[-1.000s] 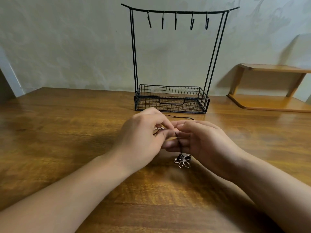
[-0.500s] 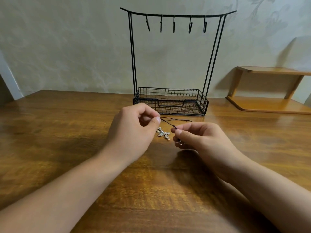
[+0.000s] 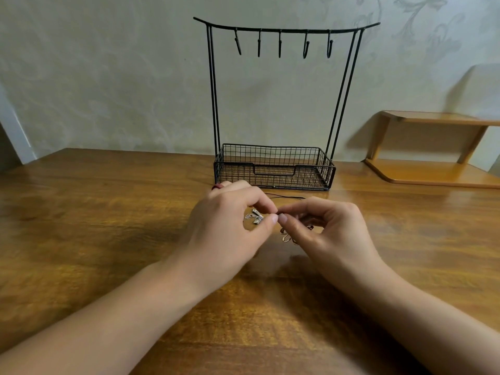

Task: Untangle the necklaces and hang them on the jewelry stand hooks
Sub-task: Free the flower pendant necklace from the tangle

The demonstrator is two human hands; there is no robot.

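My left hand (image 3: 230, 226) and my right hand (image 3: 324, 228) meet fingertip to fingertip just above the table, each pinching the thin black cord (image 3: 286, 196) of the tangled necklaces. A silver pendant (image 3: 255, 216) lies under my left fingers. A rose-gold flower pendant (image 3: 287, 237) shows below my right thumb, partly hidden. The black wire jewelry stand (image 3: 274, 169) rises behind the hands. Several bare hooks (image 3: 280, 44) hang from its top bar.
The wooden table (image 3: 94, 226) stretches to both sides. A small wooden shelf (image 3: 433, 174) sits at the back right against the wall. A red bit (image 3: 216, 187) peeks out behind my left hand.
The hands have come together again at the fingertips. The flower pendant, hidden half a second ago, shows under my right hand. The silver pendant now lies beneath my left fingers.
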